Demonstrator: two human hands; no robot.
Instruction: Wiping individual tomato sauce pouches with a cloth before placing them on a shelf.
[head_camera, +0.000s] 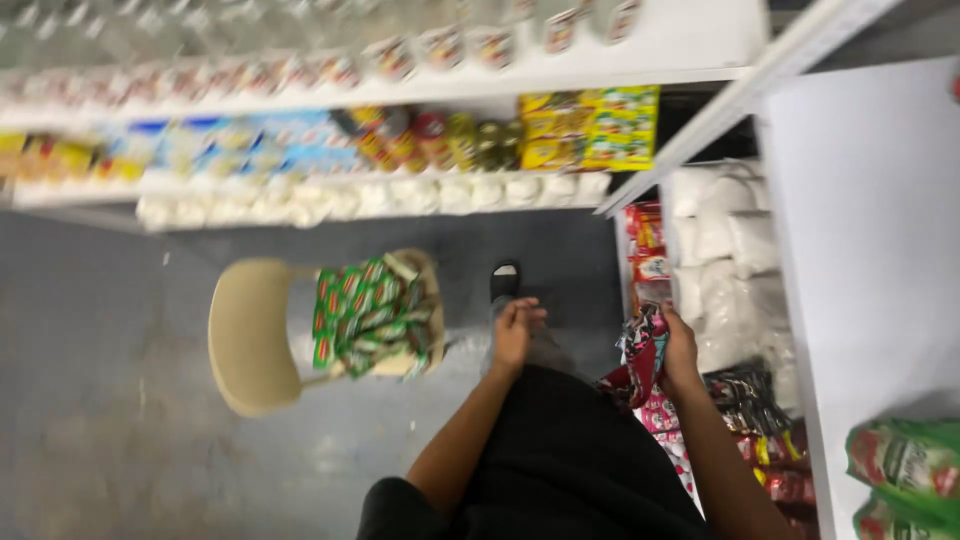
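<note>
My right hand grips a red and pink snack packet at the low shelf on the right. Below that hand lie more red and dark packets. My left hand hangs loosely curled over my knee, with nothing seen in it. A beige plastic chair stands to the left on the grey floor. A heap of green sachet strips rests on its seat. The picture is blurred by motion.
White shelves along the back carry jars, yellow boxes and white bags. Clear bags of white goods fill the right shelf. A white shelf top holds green packets at the lower right. My sandalled foot is ahead.
</note>
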